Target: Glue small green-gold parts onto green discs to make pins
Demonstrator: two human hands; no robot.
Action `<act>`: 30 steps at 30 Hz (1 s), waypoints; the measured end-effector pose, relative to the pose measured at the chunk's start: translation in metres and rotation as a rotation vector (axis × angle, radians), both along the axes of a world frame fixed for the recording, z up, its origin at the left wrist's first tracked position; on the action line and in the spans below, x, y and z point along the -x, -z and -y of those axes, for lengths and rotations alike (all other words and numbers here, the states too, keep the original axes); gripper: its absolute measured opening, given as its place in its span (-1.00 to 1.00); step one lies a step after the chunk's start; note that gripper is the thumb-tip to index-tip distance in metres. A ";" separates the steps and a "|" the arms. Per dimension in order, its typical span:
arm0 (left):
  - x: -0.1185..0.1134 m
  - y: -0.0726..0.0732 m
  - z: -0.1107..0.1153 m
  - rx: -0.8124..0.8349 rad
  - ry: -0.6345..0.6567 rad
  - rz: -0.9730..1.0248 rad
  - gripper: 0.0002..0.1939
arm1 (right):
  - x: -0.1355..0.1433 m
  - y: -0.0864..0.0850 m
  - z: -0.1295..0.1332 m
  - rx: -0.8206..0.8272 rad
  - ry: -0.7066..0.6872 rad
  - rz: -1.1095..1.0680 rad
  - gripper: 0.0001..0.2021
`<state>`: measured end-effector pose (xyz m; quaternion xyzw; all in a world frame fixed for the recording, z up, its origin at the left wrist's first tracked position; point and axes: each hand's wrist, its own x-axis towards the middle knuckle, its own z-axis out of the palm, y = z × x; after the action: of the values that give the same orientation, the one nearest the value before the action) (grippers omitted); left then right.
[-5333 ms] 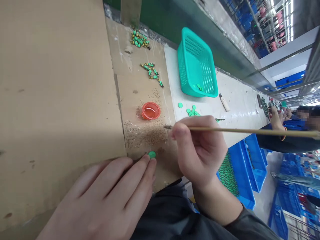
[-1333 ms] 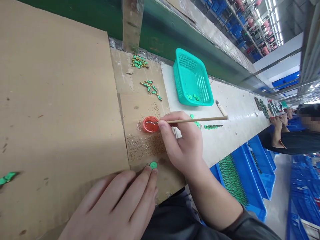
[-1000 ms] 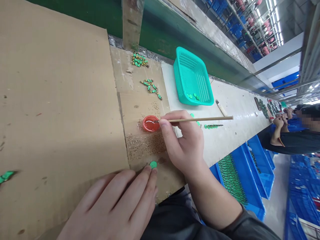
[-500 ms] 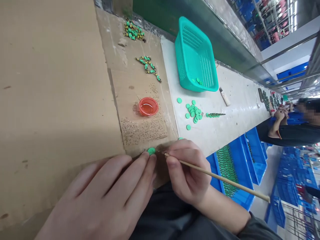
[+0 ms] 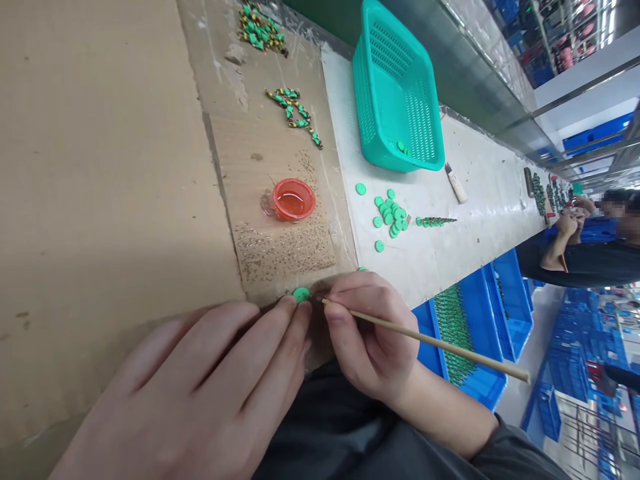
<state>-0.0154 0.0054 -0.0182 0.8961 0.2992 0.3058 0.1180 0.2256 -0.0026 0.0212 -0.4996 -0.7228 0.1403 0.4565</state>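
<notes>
Between the fingertips of my left hand [image 5: 215, 373] is a small round green disc [image 5: 301, 294], held at the table's near edge. My right hand [image 5: 375, 333] pinches a thin wooden stick [image 5: 440, 343] close to its tip, which points toward the disc and stays slightly apart from it. Just beyond the hands stands a red cup [image 5: 294, 200] with clear liquid in it. Many tiny droplets or specks dot the cardboard [image 5: 285, 250] beside the cup. A loose pile of similar green discs [image 5: 393, 213] lies on the white sheet to the right.
A turquoise basket [image 5: 400, 87] holding a few green discs stands at the back. Green-and-yellow small pieces [image 5: 260, 30] and a patterned strand [image 5: 297, 113] lie on the cardboard. A white-handled tool [image 5: 456, 185] rests nearby. Blue bins [image 5: 480, 320] sit at right; a co-worker [image 5: 600, 247] is farther along.
The view has shifted slightly, so most things on the table appear higher in it. Both hands keep their grip on the disc and the stick.
</notes>
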 end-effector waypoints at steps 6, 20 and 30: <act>0.005 0.003 0.003 0.024 0.006 0.000 -0.38 | -0.001 -0.001 -0.002 -0.018 -0.008 0.026 -0.84; -0.002 -0.003 0.003 0.038 -0.030 0.039 -0.56 | -0.005 -0.001 0.001 -0.024 -0.027 0.015 -0.86; -0.017 -0.034 -0.015 -0.115 -0.050 -0.129 -0.62 | -0.010 0.004 0.020 0.007 0.110 -0.222 -0.67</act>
<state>0.0014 0.0206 0.0160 0.9115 0.3103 0.2669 0.0394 0.2352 -0.0230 0.0172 -0.5215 -0.6387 0.1722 0.5389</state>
